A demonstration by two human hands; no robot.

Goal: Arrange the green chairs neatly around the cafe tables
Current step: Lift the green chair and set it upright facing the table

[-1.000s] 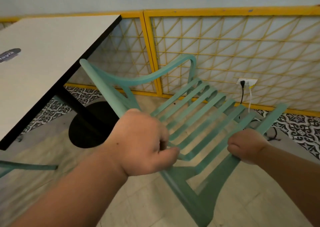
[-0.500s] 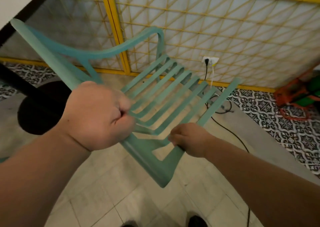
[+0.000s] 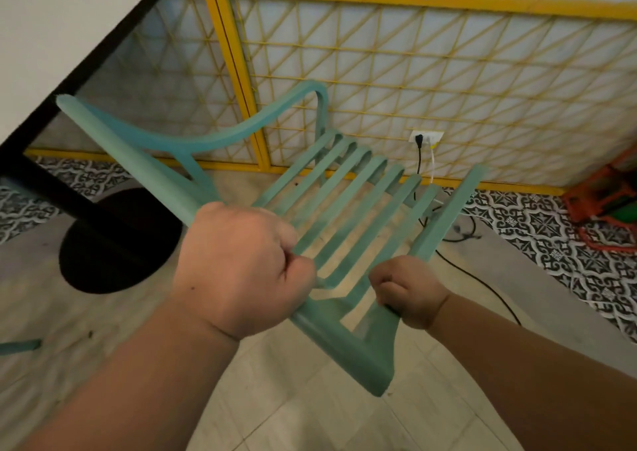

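Green chair (image 3: 337, 188) gripped by both hands, beside table edge (image 3: 86, 68)

Your left hand (image 3: 241, 268) holds the left side of the chair (image 3: 344, 188). Your right hand (image 3: 406, 290) holds the right side. The chair is tilted in front of you. The counter (image 3: 51, 47) is to your left, and its round foot (image 3: 113, 244) sits on the floor left of the chair. The wire fence (image 3: 448, 82) runs behind both. A wall plug (image 3: 425, 137) is behind the chair, and its cord (image 3: 482, 278) trails across the floor to the right.
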